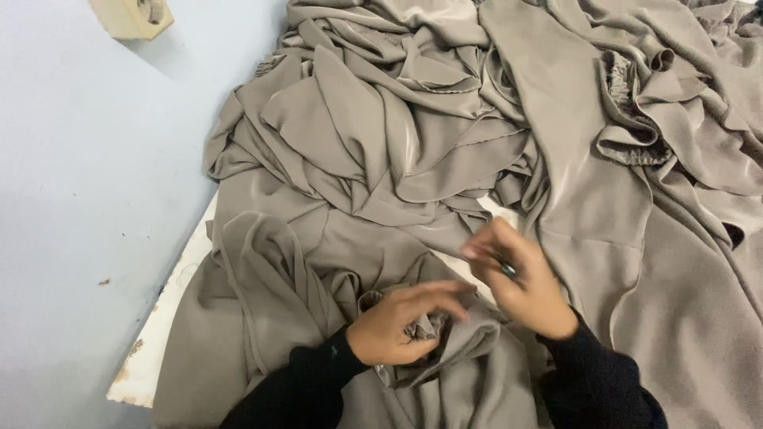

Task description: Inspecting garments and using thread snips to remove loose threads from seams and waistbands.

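Observation:
A large heap of taupe fabric (413, 135) covers the table. My left hand (397, 322) pinches a gathered bunch of this fabric near the front edge. Just to its right, my right hand (520, 282) is raised slightly over the cloth, fingers curled around a small dark tool (507, 270) that is mostly hidden and blurred. Both arms wear black sleeves.
The white table edge (171, 306) shows at the left, chipped at its corner. A pale blue-grey wall fills the left side, with a cream socket box (131, 16) at the top. An elastic gathered cuff (628, 119) lies at the upper right of the heap.

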